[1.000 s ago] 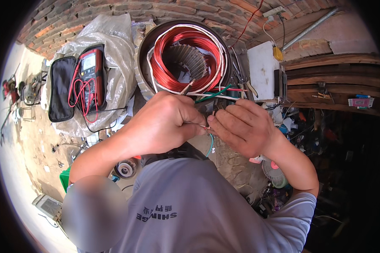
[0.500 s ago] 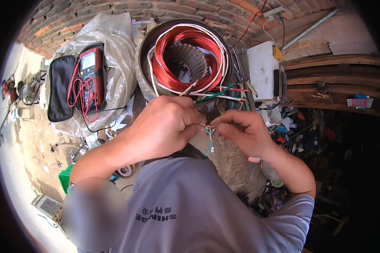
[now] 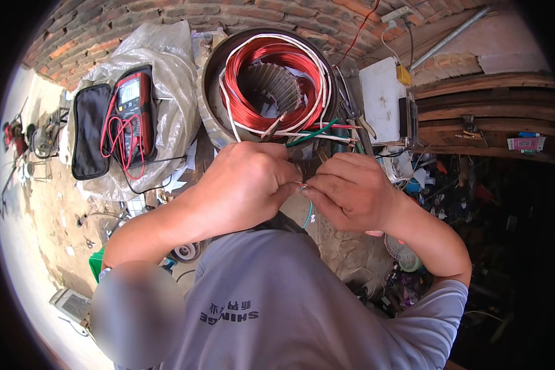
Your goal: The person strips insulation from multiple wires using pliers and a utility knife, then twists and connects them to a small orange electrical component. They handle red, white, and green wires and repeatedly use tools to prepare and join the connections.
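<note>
Close in front of my shirt, both hands meet over a thin wire (image 3: 300,184) with a reddish end. My left hand (image 3: 250,185) pinches it between thumb and fingertips. From the other side my right hand (image 3: 354,192) has thumb and fingers pressed together on its tip, which is mostly hidden. A thin green wire (image 3: 309,213) hangs below the fingertips. Just beyond stands a motor stator (image 3: 211,92), its red copper winding (image 3: 240,105) bound with white sleeving. Green sleeving (image 3: 314,135) and red and white leads stick out on its near right side.
A red multimeter (image 3: 131,92) with coiled test leads lies in an open black case (image 3: 91,129) on plastic sheeting (image 3: 172,92), left. Pliers (image 3: 367,126) and a white box (image 3: 379,102) are right of the stator. Cluttered parts fill the floor at right; a brick wall (image 3: 259,15) stands behind.
My right hand has rolled over, its fingers folding down over the wire's tip. The left hand has barely moved and keeps its pinch.
</note>
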`<state>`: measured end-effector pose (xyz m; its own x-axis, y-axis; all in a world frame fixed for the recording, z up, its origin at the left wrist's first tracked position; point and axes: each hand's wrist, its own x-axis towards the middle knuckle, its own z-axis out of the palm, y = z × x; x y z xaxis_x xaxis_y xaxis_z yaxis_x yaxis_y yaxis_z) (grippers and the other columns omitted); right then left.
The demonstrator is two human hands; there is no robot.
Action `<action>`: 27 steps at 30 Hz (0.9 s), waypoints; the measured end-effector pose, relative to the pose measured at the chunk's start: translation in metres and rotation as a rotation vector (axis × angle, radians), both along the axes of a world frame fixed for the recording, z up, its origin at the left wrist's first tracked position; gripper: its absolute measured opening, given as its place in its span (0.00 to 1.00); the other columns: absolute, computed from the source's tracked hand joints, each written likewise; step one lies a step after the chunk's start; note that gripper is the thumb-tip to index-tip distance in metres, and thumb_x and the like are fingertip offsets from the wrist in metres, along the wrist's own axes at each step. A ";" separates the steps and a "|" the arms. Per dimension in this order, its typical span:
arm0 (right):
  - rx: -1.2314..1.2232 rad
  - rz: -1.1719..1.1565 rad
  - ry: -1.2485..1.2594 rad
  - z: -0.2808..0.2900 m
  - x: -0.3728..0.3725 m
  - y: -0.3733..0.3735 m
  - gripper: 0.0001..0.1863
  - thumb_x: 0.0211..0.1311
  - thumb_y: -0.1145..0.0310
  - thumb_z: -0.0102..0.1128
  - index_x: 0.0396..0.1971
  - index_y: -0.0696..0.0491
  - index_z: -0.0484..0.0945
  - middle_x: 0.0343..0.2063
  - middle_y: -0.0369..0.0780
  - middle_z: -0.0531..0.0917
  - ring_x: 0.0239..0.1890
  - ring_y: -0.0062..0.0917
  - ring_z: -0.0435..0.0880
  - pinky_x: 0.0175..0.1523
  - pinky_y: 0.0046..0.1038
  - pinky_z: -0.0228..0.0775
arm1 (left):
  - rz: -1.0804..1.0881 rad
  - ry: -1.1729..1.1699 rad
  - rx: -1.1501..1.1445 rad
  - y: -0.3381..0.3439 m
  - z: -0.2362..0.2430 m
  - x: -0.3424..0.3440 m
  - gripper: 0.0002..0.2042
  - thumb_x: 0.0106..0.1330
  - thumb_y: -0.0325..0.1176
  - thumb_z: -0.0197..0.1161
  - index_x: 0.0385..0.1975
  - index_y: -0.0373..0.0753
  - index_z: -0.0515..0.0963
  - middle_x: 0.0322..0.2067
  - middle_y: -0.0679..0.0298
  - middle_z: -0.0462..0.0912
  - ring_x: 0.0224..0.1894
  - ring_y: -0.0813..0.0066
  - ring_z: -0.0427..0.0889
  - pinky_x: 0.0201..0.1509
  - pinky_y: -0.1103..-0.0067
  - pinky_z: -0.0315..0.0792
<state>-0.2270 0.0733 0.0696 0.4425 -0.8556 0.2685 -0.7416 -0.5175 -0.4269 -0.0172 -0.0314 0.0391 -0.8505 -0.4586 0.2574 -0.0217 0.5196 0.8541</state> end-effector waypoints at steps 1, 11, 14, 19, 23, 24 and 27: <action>0.067 -0.058 -0.125 -0.005 0.001 0.000 0.09 0.62 0.67 0.70 0.30 0.57 0.83 0.25 0.38 0.82 0.25 0.26 0.80 0.29 0.26 0.68 | 0.005 0.007 -0.005 0.001 0.000 0.000 0.07 0.55 0.21 0.74 0.33 0.33 0.87 0.26 0.57 0.82 0.31 0.55 0.84 0.36 0.67 0.79; 0.275 -0.291 -0.296 0.009 0.002 0.011 0.13 0.68 0.64 0.70 0.43 0.58 0.85 0.38 0.41 0.85 0.33 0.27 0.83 0.35 0.27 0.75 | -0.034 0.011 0.104 -0.007 -0.001 0.004 0.08 0.54 0.22 0.75 0.35 0.33 0.89 0.27 0.57 0.83 0.30 0.59 0.85 0.35 0.69 0.78; -0.231 0.053 0.158 0.018 -0.003 0.001 0.17 0.56 0.70 0.74 0.44 0.59 0.83 0.42 0.43 0.82 0.35 0.34 0.84 0.39 0.33 0.78 | -0.053 -0.010 0.142 -0.011 0.002 0.003 0.09 0.54 0.22 0.76 0.36 0.34 0.89 0.26 0.57 0.83 0.31 0.59 0.85 0.36 0.69 0.78; -0.366 0.159 0.311 0.018 -0.005 -0.008 0.13 0.52 0.74 0.69 0.38 0.62 0.83 0.36 0.41 0.82 0.37 0.30 0.83 0.37 0.31 0.75 | -0.054 -0.013 0.192 -0.014 0.006 0.002 0.06 0.57 0.24 0.73 0.33 0.34 0.88 0.27 0.55 0.83 0.31 0.55 0.85 0.37 0.66 0.78; -0.033 -0.033 0.069 0.006 -0.002 0.001 0.08 0.60 0.73 0.69 0.36 0.61 0.82 0.32 0.41 0.82 0.31 0.30 0.82 0.34 0.29 0.73 | 0.019 0.024 0.166 -0.005 0.002 0.002 0.04 0.58 0.25 0.71 0.32 0.34 0.88 0.27 0.55 0.83 0.31 0.53 0.85 0.37 0.65 0.78; 0.201 -0.115 -0.096 0.005 0.000 0.005 0.09 0.62 0.73 0.70 0.38 0.60 0.82 0.31 0.42 0.82 0.30 0.30 0.82 0.34 0.29 0.74 | 0.025 0.024 0.113 -0.001 0.002 0.002 0.05 0.58 0.23 0.72 0.33 0.33 0.88 0.27 0.56 0.83 0.31 0.55 0.85 0.36 0.67 0.78; 0.963 -0.485 -0.711 0.006 0.005 0.015 0.10 0.63 0.73 0.70 0.42 0.60 0.82 0.32 0.43 0.82 0.30 0.32 0.83 0.35 0.30 0.75 | 0.030 -0.039 -0.024 0.005 0.002 0.005 0.07 0.56 0.21 0.74 0.34 0.32 0.88 0.26 0.57 0.82 0.31 0.59 0.86 0.35 0.69 0.79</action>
<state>-0.2219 0.0882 0.0755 0.0493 -0.8674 -0.4951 -0.2236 0.4736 -0.8519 -0.0121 -0.0267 0.0412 -0.8463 -0.4779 0.2354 -0.0703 0.5382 0.8399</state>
